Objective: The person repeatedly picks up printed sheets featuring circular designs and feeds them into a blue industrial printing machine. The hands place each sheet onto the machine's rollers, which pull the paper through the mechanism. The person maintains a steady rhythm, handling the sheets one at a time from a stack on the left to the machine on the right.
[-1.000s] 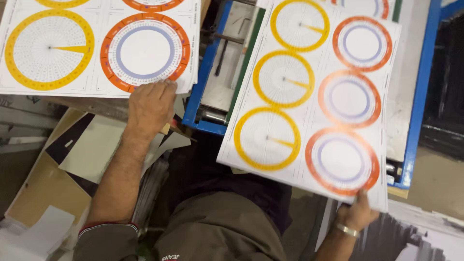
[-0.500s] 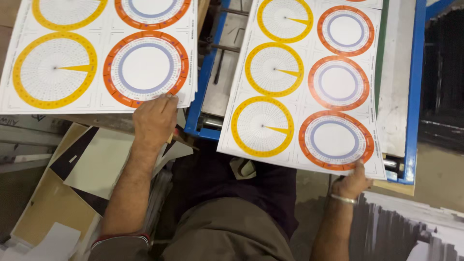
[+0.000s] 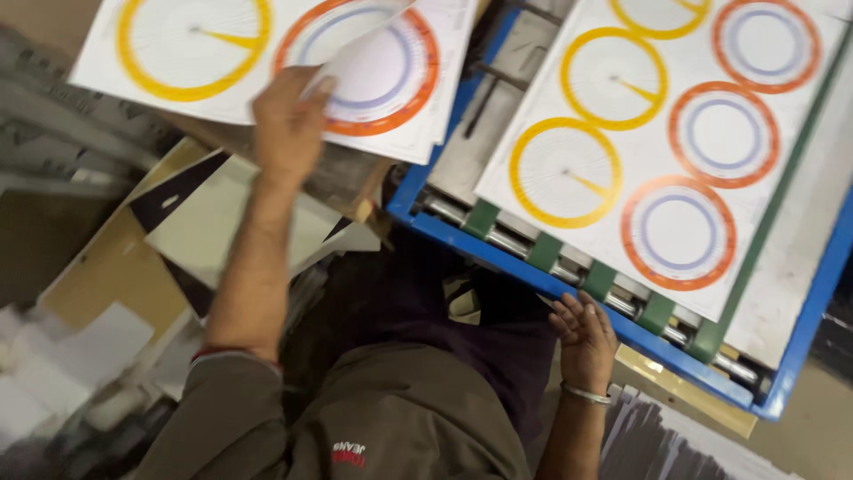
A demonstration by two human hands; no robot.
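My left hand pinches the near corner of the top printed sheet and curls it up off a stack of sheets with yellow and orange circles. Another sheet of the same print lies flat on the bed of a blue-framed machine. My right hand, with a metal bangle on the wrist, hangs just below the machine's blue front edge. Its fingers are loosely apart and it holds nothing. It does not touch the sheet.
Green belts and metal rollers run along the machine's front edge. Cardboard and paper offcuts lie at the lower left. A pile of dark sheets sits at the lower right. My torso fills the bottom middle.
My right hand has let go of the sheet, which now lies on the machine bed. My left hand went from resting flat on the stack to lifting the top sheet's corner.
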